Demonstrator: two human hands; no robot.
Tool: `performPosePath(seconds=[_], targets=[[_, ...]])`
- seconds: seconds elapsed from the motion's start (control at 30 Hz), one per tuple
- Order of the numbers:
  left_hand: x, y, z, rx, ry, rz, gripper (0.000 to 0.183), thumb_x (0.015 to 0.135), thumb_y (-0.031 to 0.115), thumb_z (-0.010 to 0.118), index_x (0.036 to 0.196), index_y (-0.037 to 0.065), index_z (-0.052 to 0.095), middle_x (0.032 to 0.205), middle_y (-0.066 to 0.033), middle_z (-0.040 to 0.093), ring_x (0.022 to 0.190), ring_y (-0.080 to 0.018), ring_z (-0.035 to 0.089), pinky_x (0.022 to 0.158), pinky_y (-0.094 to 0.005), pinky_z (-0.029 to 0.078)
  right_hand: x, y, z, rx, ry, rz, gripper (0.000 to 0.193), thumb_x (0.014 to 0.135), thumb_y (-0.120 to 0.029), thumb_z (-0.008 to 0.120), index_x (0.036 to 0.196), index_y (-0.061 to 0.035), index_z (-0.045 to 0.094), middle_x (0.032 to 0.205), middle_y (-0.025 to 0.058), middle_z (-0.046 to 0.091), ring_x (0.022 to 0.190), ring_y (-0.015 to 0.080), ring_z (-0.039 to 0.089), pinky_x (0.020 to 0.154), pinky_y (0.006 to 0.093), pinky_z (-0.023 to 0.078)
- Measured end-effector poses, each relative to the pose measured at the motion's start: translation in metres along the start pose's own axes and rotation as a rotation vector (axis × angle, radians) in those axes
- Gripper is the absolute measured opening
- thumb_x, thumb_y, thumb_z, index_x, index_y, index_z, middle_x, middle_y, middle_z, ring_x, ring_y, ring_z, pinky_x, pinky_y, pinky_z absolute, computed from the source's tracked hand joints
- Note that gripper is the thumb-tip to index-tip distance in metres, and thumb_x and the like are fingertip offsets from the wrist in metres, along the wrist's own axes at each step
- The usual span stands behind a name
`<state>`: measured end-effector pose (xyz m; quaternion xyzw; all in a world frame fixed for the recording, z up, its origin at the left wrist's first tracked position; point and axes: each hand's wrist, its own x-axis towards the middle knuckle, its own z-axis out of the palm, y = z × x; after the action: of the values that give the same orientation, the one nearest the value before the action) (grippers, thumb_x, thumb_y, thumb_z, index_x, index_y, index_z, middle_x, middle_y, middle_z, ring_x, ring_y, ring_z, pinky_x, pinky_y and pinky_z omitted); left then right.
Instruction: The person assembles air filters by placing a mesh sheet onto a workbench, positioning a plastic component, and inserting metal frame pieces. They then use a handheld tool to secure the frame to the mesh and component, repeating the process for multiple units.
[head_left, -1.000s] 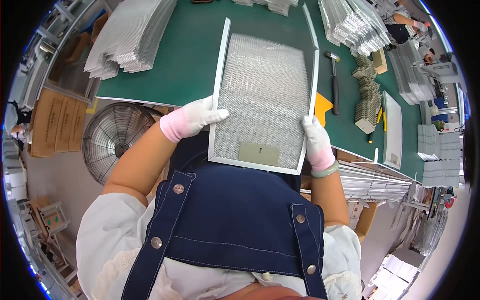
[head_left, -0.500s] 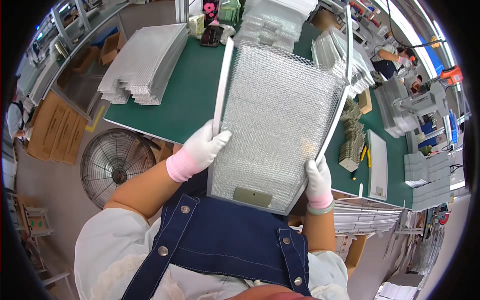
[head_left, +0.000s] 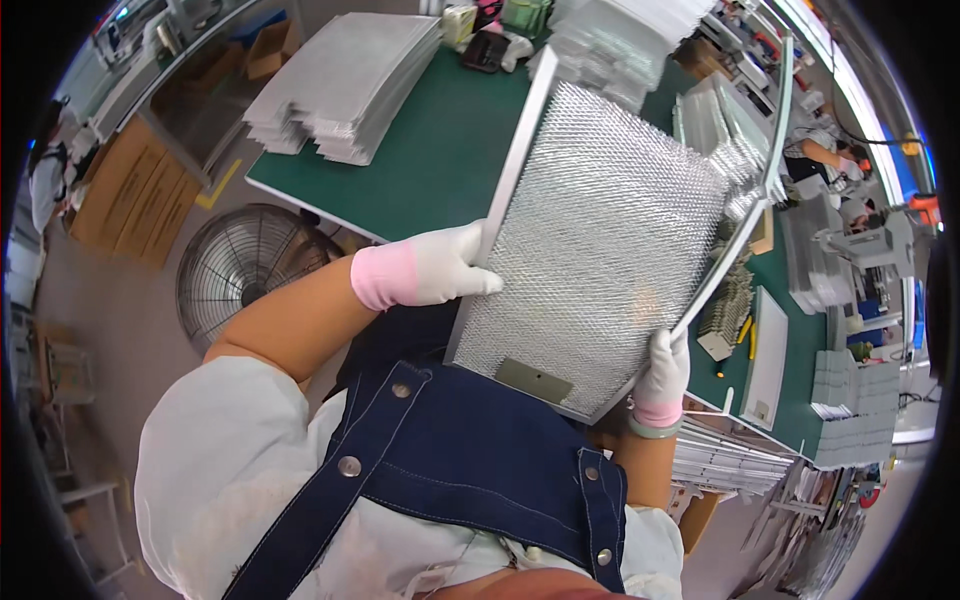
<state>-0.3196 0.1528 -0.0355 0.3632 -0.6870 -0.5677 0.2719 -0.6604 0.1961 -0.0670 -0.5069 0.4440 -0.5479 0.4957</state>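
Observation:
A silvery mesh filter panel (head_left: 610,220) is tilted in front of my body, its near edge close to my apron. My left hand (head_left: 445,265) grips its left edge, thumb over the face and fingers hidden behind. My right hand (head_left: 662,370) is closed round the lower right edge. A metal frame strip (head_left: 520,150) runs along the left side. Along the right side, another frame strip (head_left: 735,240) bends at the far corner, and its end section (head_left: 780,115) sticks out away from the mesh. A small grey plate (head_left: 535,381) sits near the panel's near edge.
On the green table (head_left: 440,150) lies a stack of mesh sheets (head_left: 350,75) at far left. More panels (head_left: 610,45) are piled behind. At right are grey metal pieces (head_left: 727,310), a yellow-handled tool (head_left: 744,330) and a framed panel (head_left: 767,360). A floor fan (head_left: 250,270) stands left.
The view has shifted. Both hands and the panel have moved right in the picture, and the panel leans further right. My left hand has turned so its thumb points more to the right.

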Motion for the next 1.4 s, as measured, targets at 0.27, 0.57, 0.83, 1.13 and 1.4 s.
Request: performPosePath(seconds=[0.27,0.57,0.83,1.13,1.4], targets=[[0.010,0.013,-0.015,-0.280,-0.023,0.094,0.062,0.099,0.010,0.051,0.152,-0.003,0.021,0.149,-0.0123,0.042,0.135,-0.0193,0.041,0.114,-0.0343,0.032,0.003,-0.004,-0.002,-0.008,-0.090,-0.052,0.041,0.101,-0.014,0.048,0.138,0.0024,0.044,0.130,0.0106,0.058,0.116,0.0184,0.056,0.103,0.0340,0.041],[0.028,0.037,-0.041,0.402,-0.001,-0.195,0.043,0.098,0.015,0.055,0.135,-0.006,0.048,0.123,-0.0091,0.062,0.111,-0.0159,0.057,0.101,-0.0320,0.044,-0.003,-0.008,0.001,-0.193,-0.023,0.026,0.045,0.100,-0.016,0.051,0.139,0.0036,0.042,0.130,0.0100,0.057,0.116,0.0181,0.054,0.104,0.0341,0.039],[0.026,0.003,0.049,-0.207,0.155,0.099,0.040,0.097,0.024,0.059,0.125,-0.005,0.054,0.117,-0.0129,0.064,0.107,-0.0188,0.058,0.096,-0.0333,0.046,0.074,-0.074,-0.045,-0.322,-0.177,0.164,0.043,0.096,-0.016,0.055,0.131,0.0073,0.049,0.111,0.0041,0.060,0.098,0.0101,0.055,0.089,0.0260,0.045],[-0.038,0.009,0.020,0.408,-0.633,-0.149,0.049,0.099,0.033,0.049,0.132,-0.002,0.054,0.125,-0.0219,0.063,0.119,-0.0290,0.059,0.103,-0.0356,0.045,0.093,-0.078,-0.049,-0.569,-0.698,0.525,0.046,0.092,-0.020,0.062,0.130,0.0055,0.053,0.110,0.0043,0.061,0.100,0.0104,0.053,0.093,0.0284,0.043],[0.083,0.118,0.029,1.145,0.031,0.895,0.032,0.085,0.024,0.072,0.107,0.000,0.067,0.095,-0.0179,0.068,0.094,-0.0354,0.066,0.085,-0.0400,0.053,0.085,-0.131,0.017,-0.870,-0.856,0.358,0.038,0.090,-0.015,0.060,0.123,0.0041,0.056,0.093,0.0042,0.063,0.086,0.0111,0.056,0.080,0.0284,0.047]])
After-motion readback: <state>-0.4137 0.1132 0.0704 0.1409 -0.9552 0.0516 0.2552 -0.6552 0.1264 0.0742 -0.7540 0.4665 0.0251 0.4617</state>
